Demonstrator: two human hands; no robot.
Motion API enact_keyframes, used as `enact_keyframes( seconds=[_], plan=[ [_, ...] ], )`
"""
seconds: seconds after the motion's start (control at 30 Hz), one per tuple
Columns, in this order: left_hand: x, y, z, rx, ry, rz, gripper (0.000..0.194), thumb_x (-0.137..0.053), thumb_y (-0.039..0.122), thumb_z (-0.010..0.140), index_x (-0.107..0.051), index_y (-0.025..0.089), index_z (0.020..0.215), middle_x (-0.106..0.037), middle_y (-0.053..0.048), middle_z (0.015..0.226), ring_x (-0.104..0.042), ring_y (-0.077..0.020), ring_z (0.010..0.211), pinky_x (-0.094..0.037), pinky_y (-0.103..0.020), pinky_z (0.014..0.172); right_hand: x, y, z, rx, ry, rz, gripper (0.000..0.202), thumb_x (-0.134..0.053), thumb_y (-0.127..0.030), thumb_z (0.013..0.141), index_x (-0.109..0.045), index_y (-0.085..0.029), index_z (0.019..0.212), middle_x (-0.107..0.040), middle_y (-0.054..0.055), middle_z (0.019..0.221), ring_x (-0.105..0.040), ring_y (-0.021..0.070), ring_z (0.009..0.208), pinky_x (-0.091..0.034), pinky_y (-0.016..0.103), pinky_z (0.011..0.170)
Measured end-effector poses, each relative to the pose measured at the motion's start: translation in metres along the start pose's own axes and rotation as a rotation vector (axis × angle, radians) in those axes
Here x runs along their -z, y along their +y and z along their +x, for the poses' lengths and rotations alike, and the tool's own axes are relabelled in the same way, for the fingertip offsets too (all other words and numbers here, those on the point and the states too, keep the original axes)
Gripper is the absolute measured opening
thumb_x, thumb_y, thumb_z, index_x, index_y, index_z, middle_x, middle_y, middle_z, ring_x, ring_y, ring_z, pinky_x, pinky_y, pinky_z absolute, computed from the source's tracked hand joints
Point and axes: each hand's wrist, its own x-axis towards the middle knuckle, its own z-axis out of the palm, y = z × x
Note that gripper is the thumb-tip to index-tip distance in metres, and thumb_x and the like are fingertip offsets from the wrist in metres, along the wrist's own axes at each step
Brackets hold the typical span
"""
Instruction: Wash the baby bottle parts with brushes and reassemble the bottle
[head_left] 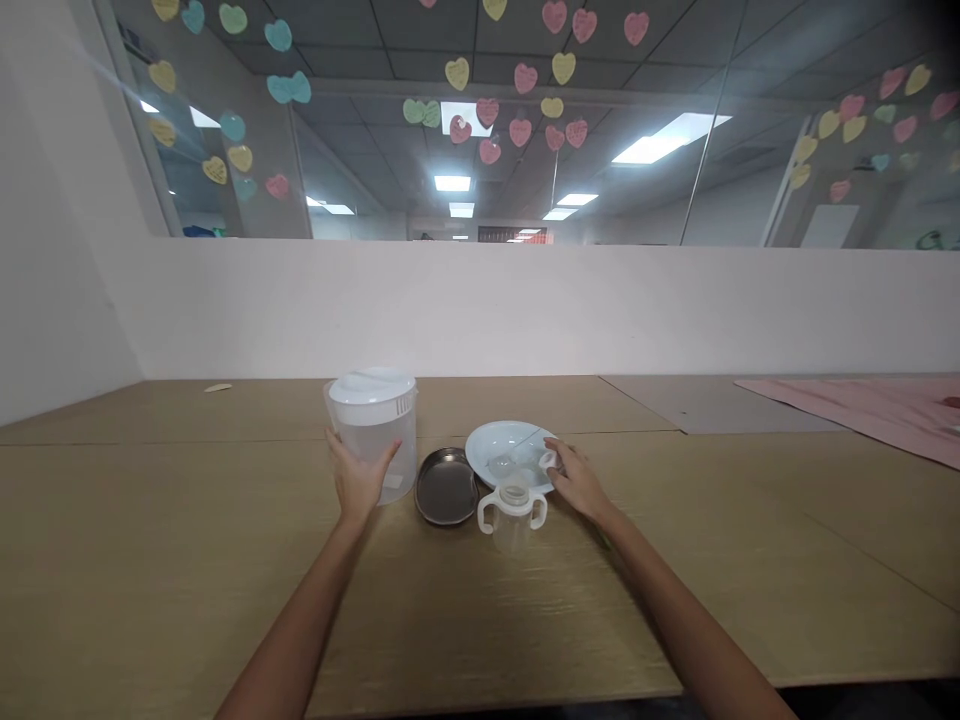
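My left hand (358, 478) is wrapped round the lower body of a clear plastic pitcher (386, 445) with a white lid (373, 388), thumb on its near right side. The pitcher stands upright on the table. At the right rim of a white, shallow bowl (499, 432), my right hand (576, 480) pinches a small whitish plastic piece (548, 461), whose exact kind I cannot make out. Inside the bowl lies a clear part (501, 466). In front of it stands a lidless, clear baby bottle (513, 525) with two white handles. A round, dark metal dish (447, 487) sits between pitcher and bowl.
The wooden table (675, 580) runs back to a white wall (525, 310). Above the wall is a window with heart-shaped notes (523, 78). A pink cloth (885, 405) covers the back right, beside a grey panel (697, 405). A small flat pale piece (218, 388) lies at back left.
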Motion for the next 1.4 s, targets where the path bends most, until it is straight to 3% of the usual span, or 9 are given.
enact_keyframes(
  seconds=[0.2, 0.3, 0.37, 0.53, 0.67, 0.8, 0.93, 1.4],
  plan=[
    [0.006, 0.012, 0.001, 0.052, -0.011, 0.069, 0.089, -0.068, 0.056, 0.060, -0.033, 0.013, 0.130, -0.050, -0.018, 0.121, -0.048, -0.0342, 0.111, -0.038, -0.049, 0.092, -0.002, 0.000, -0.001, 0.022, 0.039, -0.010, 0.049, -0.042, -0.019, 0.070, -0.050, -0.017, 0.118, -0.057, 0.011, 0.115, -0.049, 0.0248, 0.109, -0.035, 0.044, 0.096],
    [0.010, 0.022, -0.002, -0.004, 0.040, 0.107, 0.093, -0.067, 0.060, 0.058, -0.034, 0.013, 0.131, -0.049, -0.019, 0.124, -0.046, -0.0356, 0.113, -0.037, -0.049, 0.093, -0.002, -0.002, -0.002, 0.026, 0.060, -0.030, 0.047, -0.042, -0.019, 0.071, -0.051, -0.018, 0.117, -0.058, 0.010, 0.113, -0.049, 0.0248, 0.109, -0.035, 0.044, 0.096],
    [0.011, 0.029, -0.006, -0.104, 0.062, 0.159, 0.099, -0.068, 0.062, 0.057, -0.030, 0.012, 0.134, -0.046, -0.019, 0.129, -0.042, -0.0370, 0.116, -0.034, -0.050, 0.095, 0.000, -0.005, -0.002, 0.040, 0.072, -0.049, 0.044, -0.041, -0.018, 0.072, -0.053, -0.017, 0.114, -0.059, 0.010, 0.112, -0.050, 0.0248, 0.108, -0.035, 0.044, 0.095],
    [0.008, 0.033, -0.016, -0.510, 0.032, 0.254, 0.101, -0.064, 0.064, 0.061, -0.027, 0.009, 0.137, -0.038, -0.021, 0.137, -0.035, -0.0369, 0.122, -0.024, -0.046, 0.100, 0.009, -0.018, -0.001, 0.109, 0.109, -0.102, 0.034, -0.040, -0.020, 0.078, -0.057, -0.017, 0.107, -0.062, 0.010, 0.105, -0.052, 0.0247, 0.100, -0.035, 0.043, 0.092],
    [0.000, 0.029, -0.024, -0.651, -0.030, 0.298, 0.089, -0.059, 0.061, 0.068, -0.032, 0.010, 0.136, -0.039, -0.021, 0.137, -0.035, -0.0364, 0.124, -0.020, -0.045, 0.101, 0.016, -0.036, -0.005, 0.187, 0.172, -0.056, 0.025, -0.038, -0.026, 0.086, -0.062, -0.020, 0.086, -0.065, 0.007, 0.084, -0.055, 0.0219, 0.083, -0.036, 0.039, 0.084],
    [-0.004, 0.030, -0.026, -0.653, -0.051, 0.305, 0.088, -0.057, 0.061, 0.070, -0.032, 0.008, 0.136, -0.037, -0.022, 0.137, -0.035, -0.0363, 0.123, -0.019, -0.044, 0.101, 0.014, -0.052, -0.016, 0.356, 0.179, 0.023, 0.031, -0.036, -0.025, 0.088, -0.057, -0.020, 0.065, -0.056, 0.003, 0.062, -0.049, 0.0171, 0.065, -0.035, 0.034, 0.076],
    [-0.005, 0.031, -0.025, -0.631, -0.046, 0.299, 0.092, -0.058, 0.060, 0.070, -0.026, 0.008, 0.138, -0.034, -0.022, 0.139, -0.033, -0.0366, 0.125, -0.019, -0.045, 0.101, 0.005, -0.060, -0.022, 0.509, 0.123, 0.019, 0.033, -0.038, -0.024, 0.088, -0.047, -0.020, 0.056, -0.047, 0.001, 0.056, -0.041, 0.0151, 0.059, -0.033, 0.032, 0.070],
    [-0.008, 0.021, -0.024, -0.653, -0.060, 0.298, 0.085, -0.054, 0.059, 0.073, -0.028, 0.010, 0.138, -0.034, -0.021, 0.140, -0.031, -0.0360, 0.126, -0.015, -0.046, 0.103, 0.000, -0.060, -0.021, 0.542, 0.223, -0.058, 0.036, -0.037, -0.020, 0.088, -0.042, -0.020, 0.053, -0.041, 0.000, 0.054, -0.036, 0.0145, 0.058, -0.029, 0.030, 0.062]
  ],
)
